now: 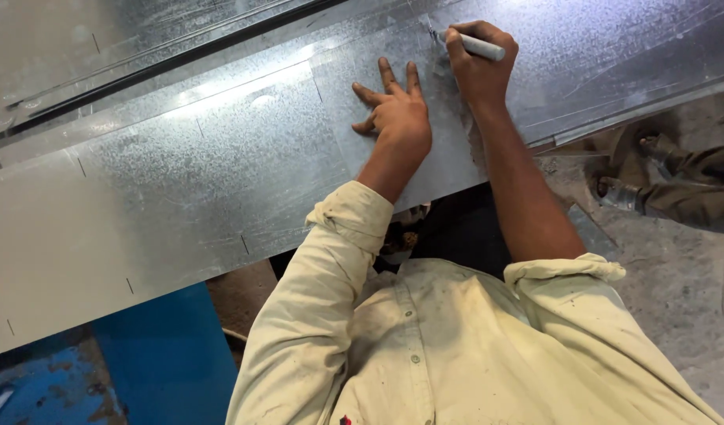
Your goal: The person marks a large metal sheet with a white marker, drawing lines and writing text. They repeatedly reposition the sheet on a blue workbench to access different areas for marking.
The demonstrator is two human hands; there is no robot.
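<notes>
Several short marks already line the metal sheet (181, 181); right hand (478, 67) grips a marker (476, 46) just beyond the flat, spread left hand (395, 114), marking another.

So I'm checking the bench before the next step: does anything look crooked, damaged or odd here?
Nothing stands out. The metal sheet lies flat, with only light scratches and short marked ticks along it. The left hand presses flat on it, and the right hand holds a marker with its tip at the sheet.
</notes>
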